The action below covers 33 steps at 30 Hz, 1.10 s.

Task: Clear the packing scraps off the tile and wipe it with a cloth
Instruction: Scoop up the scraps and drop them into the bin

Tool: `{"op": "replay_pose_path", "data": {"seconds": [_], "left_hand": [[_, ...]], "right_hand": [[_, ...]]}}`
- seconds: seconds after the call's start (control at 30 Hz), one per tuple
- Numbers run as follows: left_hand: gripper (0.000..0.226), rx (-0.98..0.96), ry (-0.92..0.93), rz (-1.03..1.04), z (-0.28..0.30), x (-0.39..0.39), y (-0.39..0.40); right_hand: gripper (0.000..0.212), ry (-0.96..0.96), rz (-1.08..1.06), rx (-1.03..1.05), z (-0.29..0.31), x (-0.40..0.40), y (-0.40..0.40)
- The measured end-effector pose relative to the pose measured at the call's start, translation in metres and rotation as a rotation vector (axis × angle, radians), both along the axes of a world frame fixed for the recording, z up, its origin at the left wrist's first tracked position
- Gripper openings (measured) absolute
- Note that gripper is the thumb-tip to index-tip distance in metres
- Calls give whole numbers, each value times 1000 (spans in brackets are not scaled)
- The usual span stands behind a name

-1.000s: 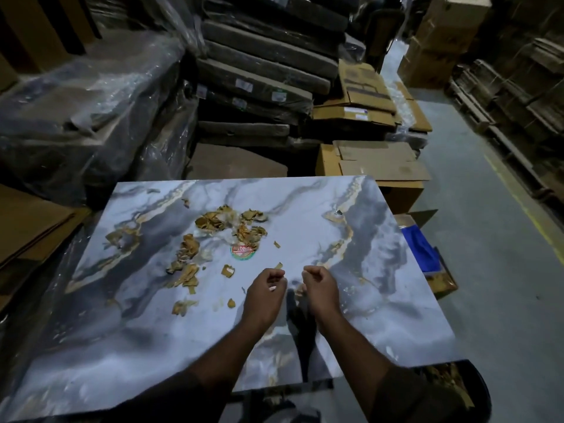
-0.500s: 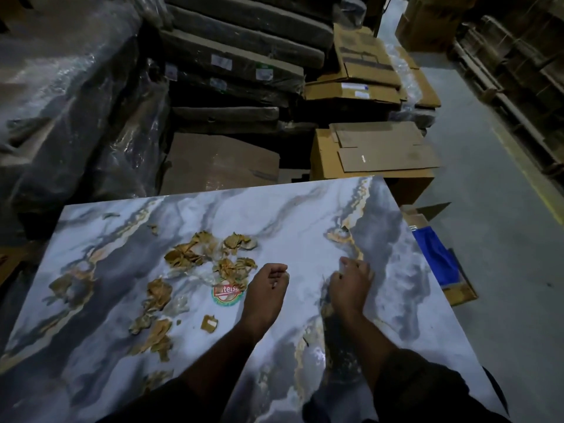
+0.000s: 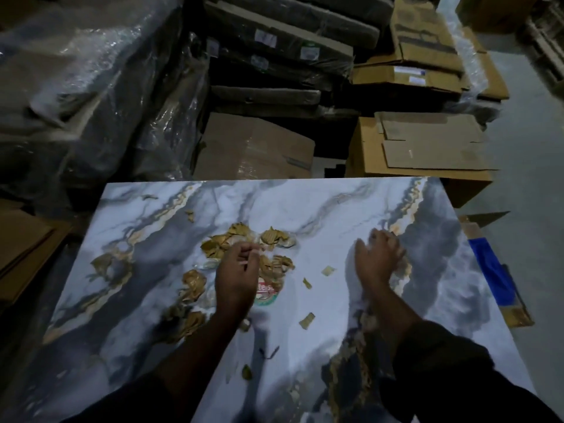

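Both hands have been moved up the tile [image 3: 320,209]: the left hand [image 3: 236,274], fingers curled, is set over the scraps [image 3: 225,242]; the right hand [image 3: 377,257] is laid flat, fingers spread, holding nothing. Clearing is only beginning.

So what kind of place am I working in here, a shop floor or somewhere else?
Most likely a tile warehouse or stockroom. Flat wrapped packs are stacked behind the marble-look tile, cardboard cartons sit on a bare concrete floor, and plastic-wrapped bundles fill the left side.
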State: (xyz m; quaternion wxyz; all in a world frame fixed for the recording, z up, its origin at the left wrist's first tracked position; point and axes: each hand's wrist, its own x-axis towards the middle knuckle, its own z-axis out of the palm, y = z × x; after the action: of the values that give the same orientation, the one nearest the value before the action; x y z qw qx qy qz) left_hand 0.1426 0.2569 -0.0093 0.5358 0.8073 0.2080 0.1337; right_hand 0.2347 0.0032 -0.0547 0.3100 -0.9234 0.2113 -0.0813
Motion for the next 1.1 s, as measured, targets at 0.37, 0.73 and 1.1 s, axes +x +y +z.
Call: {"op": "replay_pose_path", "data": {"seconds": [0.37,0.73,1.1], "left_hand": [[23,442,5,175,-10,-16,109],[43,208,90,-133,-47,-30,109],[22,220,-10,230,-27,48,196]], "right_hand": [[27,-107,372,404,-2,-51,155],[26,93,695,237,9,6,203],[35,39,1182,-20,32,53,320]]}}
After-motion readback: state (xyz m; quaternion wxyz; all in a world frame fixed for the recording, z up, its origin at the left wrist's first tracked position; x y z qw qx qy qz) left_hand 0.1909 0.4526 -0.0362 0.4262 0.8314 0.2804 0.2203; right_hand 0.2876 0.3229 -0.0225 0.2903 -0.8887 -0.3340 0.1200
